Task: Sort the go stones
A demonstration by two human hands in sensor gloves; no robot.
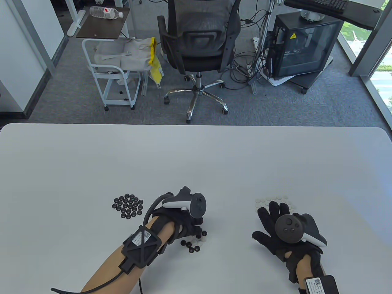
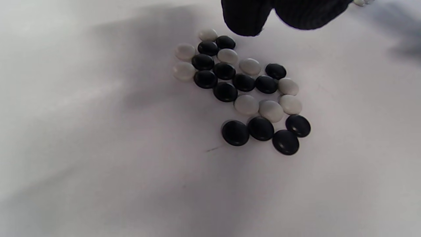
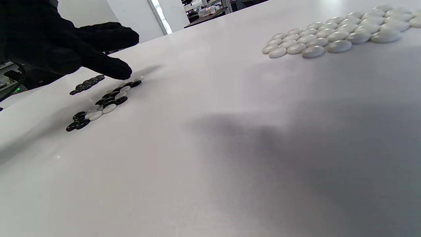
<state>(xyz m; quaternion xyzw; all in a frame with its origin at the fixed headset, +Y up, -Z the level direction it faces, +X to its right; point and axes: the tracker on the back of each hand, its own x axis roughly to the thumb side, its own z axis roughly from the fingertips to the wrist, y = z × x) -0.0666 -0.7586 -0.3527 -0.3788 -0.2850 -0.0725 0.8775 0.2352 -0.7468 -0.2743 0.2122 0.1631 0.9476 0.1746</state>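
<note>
A mixed pile of black and white Go stones lies near the front middle of the white table. My left hand hovers over the pile's far end with two fingertips apart and nothing between them. To the left lies a sorted patch of black stones. A sorted patch of white stones lies on the right. My right hand lies flat with spread fingers just in front of the white patch, holding nothing.
Trackers sit on the backs of both hands, and a cable trails from the left forearm. Beyond the table's far edge stand an office chair, a white cart and a computer case.
</note>
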